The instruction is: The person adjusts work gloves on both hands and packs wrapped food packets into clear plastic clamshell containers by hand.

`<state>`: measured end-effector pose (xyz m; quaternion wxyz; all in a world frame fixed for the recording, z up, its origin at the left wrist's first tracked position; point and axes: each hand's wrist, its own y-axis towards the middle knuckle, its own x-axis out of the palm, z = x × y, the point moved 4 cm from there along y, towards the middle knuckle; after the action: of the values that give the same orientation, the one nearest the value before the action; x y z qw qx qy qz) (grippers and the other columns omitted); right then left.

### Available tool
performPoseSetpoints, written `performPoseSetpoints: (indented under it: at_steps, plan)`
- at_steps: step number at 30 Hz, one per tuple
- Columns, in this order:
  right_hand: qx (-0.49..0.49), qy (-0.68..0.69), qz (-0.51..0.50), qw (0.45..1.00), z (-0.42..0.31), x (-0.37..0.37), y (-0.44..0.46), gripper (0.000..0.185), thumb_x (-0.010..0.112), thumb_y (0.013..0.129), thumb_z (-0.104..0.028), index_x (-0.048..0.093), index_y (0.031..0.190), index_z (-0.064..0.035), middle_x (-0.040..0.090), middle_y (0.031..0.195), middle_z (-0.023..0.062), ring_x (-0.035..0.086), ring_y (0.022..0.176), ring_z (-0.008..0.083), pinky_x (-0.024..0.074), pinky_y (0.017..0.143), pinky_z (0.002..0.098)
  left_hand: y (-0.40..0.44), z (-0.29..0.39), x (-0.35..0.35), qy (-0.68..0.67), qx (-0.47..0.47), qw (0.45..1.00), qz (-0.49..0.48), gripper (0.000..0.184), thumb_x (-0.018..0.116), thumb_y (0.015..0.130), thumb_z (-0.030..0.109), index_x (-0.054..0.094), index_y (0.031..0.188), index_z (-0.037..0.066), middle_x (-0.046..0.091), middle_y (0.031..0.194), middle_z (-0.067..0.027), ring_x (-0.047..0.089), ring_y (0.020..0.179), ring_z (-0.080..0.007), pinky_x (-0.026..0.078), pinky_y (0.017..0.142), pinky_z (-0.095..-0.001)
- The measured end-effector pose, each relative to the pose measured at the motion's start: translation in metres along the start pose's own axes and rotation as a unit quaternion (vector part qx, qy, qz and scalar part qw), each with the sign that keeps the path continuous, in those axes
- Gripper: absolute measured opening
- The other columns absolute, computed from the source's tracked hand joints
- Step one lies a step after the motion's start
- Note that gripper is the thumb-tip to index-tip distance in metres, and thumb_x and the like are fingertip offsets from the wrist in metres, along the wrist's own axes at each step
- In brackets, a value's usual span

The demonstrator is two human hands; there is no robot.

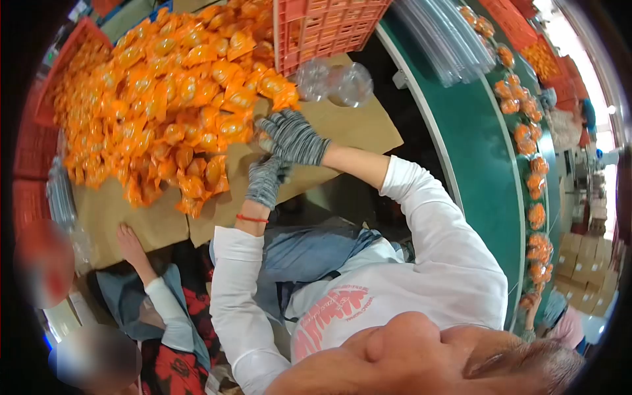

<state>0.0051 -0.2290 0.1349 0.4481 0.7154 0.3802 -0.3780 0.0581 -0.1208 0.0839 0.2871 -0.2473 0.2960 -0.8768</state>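
Note:
My left hand (264,179), in a grey knitted glove with a red band at the wrist, is just below my right hand (293,137), gloved the same way. The hands touch, fingers curled inward. Something small and pale shows at the fingertips; I cannot make out what it is. Directly left of them lies a large heap of orange-wrapped round packets (164,85) on a brown cardboard surface (368,122). A clear plastic container with rounded cups (332,82) rests above my right hand, beside a red crate (329,33).
A green conveyor (421,99) runs along the right, bearing stacked clear plastic trays (444,39) and clear packs of orange items (525,138). Another person's bare hand (133,247) is at the lower left cardboard edge. Red crates (31,197) stand far left. Cartons (579,257) are far right.

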Motion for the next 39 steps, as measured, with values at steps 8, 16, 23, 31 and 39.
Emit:
performPoseSetpoints:
  at_steps: [8, 16, 23, 31, 39]
  plan:
    - [0.084, 0.231, -0.156, 0.957, 0.028, -0.016, -0.006, 0.055, 0.063, 0.077, -0.039, 0.050, 0.120, -0.0084, 0.056, 0.114, 0.0156, 0.052, 0.108, 0.0292, 0.0403, 0.093, 0.0376, -0.024, 0.008, 0.017, 0.019, 0.062, 0.987, -0.147, 0.018, 0.062, 0.084, 0.023, 0.060, 0.085, 0.005, 0.064, 0.073, -0.0059, 0.057, 0.056, -0.0121, 0.044, 0.045, -0.0237]
    - [0.179, 0.109, -0.087, 0.974, 0.076, -0.261, -0.121, 0.050, 0.068, 0.073, -0.021, 0.052, 0.119, -0.0113, 0.056, 0.115, 0.0109, 0.055, 0.105, 0.0264, 0.0432, 0.089, 0.0340, -0.025, 0.009, 0.020, 0.147, 0.096, 0.969, -0.171, 0.028, 0.054, 0.088, 0.031, 0.061, 0.094, 0.004, 0.064, 0.079, -0.0060, 0.057, 0.059, -0.0123, 0.046, 0.051, -0.0249]
    - [0.353, -0.346, -0.163, 0.854, 0.184, -0.341, -0.253, 0.041, 0.066, 0.077, -0.026, 0.056, 0.113, -0.0094, 0.060, 0.111, 0.0144, 0.058, 0.101, 0.0291, 0.0460, 0.086, 0.0344, 0.000, 0.001, 0.017, 0.110, 0.092, 0.981, -0.127, 0.020, 0.053, 0.089, 0.026, 0.059, 0.092, 0.007, 0.065, 0.078, -0.0039, 0.056, 0.056, -0.0105, 0.045, 0.048, -0.0244]
    - [0.033, -0.107, 0.003, 0.994, 0.106, -0.157, -0.086, 0.028, 0.063, 0.077, -0.028, 0.064, 0.099, -0.0111, 0.062, 0.098, 0.0108, 0.055, 0.096, 0.0294, 0.0420, 0.089, 0.0391, -0.002, 0.015, 0.006, 0.123, 0.094, 0.987, -0.048, 0.020, 0.053, 0.089, 0.025, 0.059, 0.096, 0.007, 0.065, 0.079, -0.0050, 0.058, 0.057, -0.0124, 0.045, 0.048, -0.0249]
    - [0.068, -0.252, -0.224, 0.939, 0.107, -0.061, -0.008, 0.039, 0.051, 0.084, -0.042, 0.061, 0.111, -0.0161, 0.059, 0.108, 0.0101, 0.050, 0.100, 0.0272, 0.0372, 0.091, 0.0404, 0.004, 0.017, -0.005, 0.013, 0.096, 0.995, -0.015, 0.019, 0.053, 0.088, 0.022, 0.057, 0.098, 0.006, 0.064, 0.078, -0.0065, 0.059, 0.058, -0.0153, 0.047, 0.050, -0.0277]
